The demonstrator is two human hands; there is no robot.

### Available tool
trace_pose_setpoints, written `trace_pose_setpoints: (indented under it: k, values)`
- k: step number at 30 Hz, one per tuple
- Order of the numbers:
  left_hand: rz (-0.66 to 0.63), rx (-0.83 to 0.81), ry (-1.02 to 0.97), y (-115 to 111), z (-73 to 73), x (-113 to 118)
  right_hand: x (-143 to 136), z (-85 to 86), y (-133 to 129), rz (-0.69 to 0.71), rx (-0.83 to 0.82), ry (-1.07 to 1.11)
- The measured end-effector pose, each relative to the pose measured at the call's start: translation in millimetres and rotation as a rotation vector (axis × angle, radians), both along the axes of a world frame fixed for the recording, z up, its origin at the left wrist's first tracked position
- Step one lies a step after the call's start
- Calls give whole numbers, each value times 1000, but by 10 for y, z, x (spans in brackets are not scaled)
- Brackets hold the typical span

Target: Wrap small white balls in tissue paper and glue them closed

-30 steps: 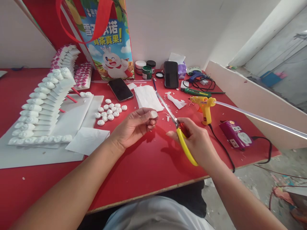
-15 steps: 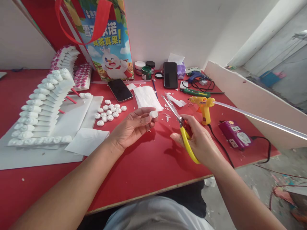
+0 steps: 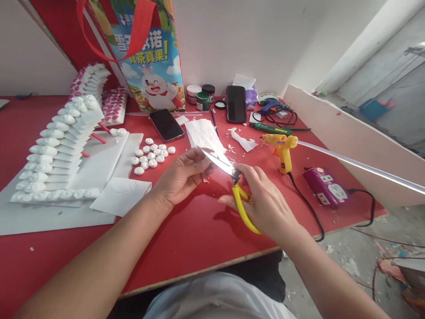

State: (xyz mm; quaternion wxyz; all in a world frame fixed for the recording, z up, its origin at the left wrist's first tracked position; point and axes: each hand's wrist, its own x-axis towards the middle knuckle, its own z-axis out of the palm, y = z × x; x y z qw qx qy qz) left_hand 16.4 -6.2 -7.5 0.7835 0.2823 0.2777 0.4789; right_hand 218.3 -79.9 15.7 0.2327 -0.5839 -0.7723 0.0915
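My left hand (image 3: 187,173) is closed in a pinch on a small white paper roll, now mostly behind the scissor blades. Yellow-handled scissors (image 3: 244,210) are in my right hand (image 3: 267,197), their blades pointing left across the fingertips of my left hand. The blades look nearly together, and I cannot tell whether they touch the roll. A stack of white paper strips (image 3: 204,133) lies just beyond my hands. To the left sits a cluster of small white paper rosettes (image 3: 151,156). White paper scraps (image 3: 244,141) are scattered near the scissors.
A stepped white model (image 3: 66,146) edged with rosettes stands on boards at left. Behind are a printed bag (image 3: 152,66), paint jars (image 3: 202,101) and two phones (image 3: 166,125). A yellow glue gun (image 3: 282,150) and purple power strip (image 3: 327,188) are at right.
My right hand has brought the scissors left and slightly down, so the blades now cross in front of the paper roll. My left hand has stayed almost in place.
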Motion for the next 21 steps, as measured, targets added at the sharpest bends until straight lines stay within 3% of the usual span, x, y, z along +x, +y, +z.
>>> trace_pose_setpoints:
  k: [21]
  values:
    - [13, 83, 46, 2, -45, 0, 23, -24, -13, 14, 76, -89]
